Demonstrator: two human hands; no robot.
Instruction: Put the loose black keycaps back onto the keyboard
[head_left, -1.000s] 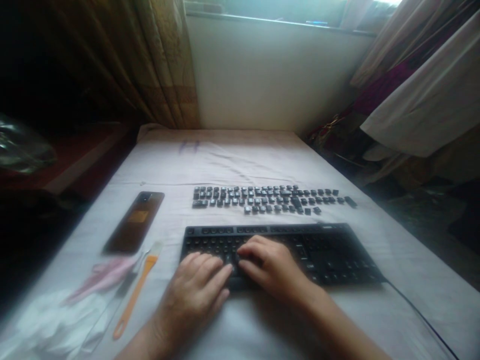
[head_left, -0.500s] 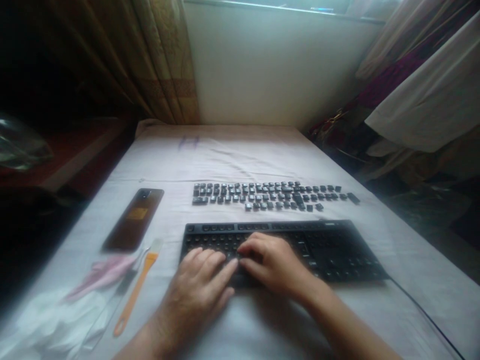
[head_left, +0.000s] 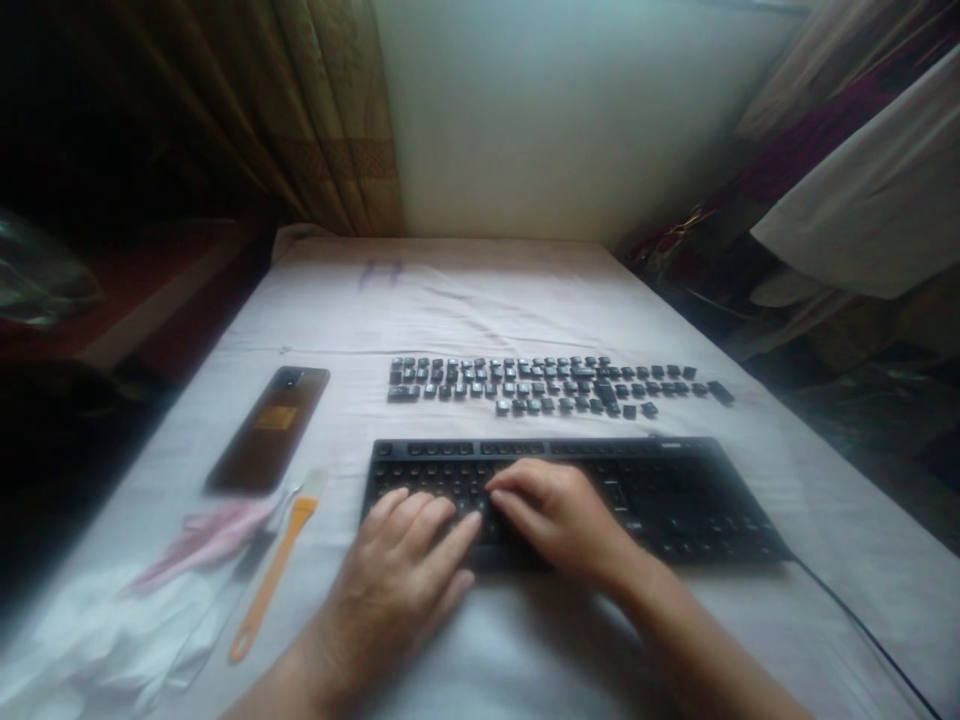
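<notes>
**Keyboard (head_left: 667, 490) partly capped; many keycaps (head_left: 551, 387) loose**

Keycaps lie in rows just beyond the keyboard. Its function-row keys (head_left: 440, 449) look seated; the main area is too dark to judge. Work judged partway. Left hand (head_left: 409, 555) rests at the keyboard's left front, fingers loosely spread, seemingly gripping nothing. Right hand (head_left: 566, 515) is over its middle, fingers curled, thumb near forefinger; cannot tell whether they pinch anything.

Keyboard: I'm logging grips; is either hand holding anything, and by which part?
No grip shows: the left hand lies on the keyboard; whether the right hand pinches anything cannot be told.
</notes>
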